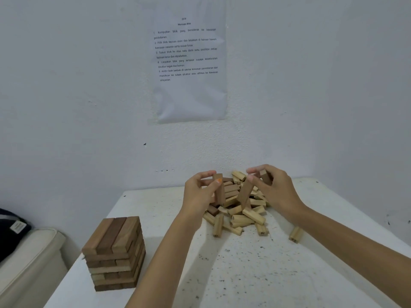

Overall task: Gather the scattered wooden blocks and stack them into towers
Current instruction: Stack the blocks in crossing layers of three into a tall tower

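Speckled white table, neat tower near its left edge. Further back, left hand pinches a brown block upright and right hand grips a darker block, both over the loose pile. Printed sheet on the wall.

Bare white room, printed instruction sheet on the wall.
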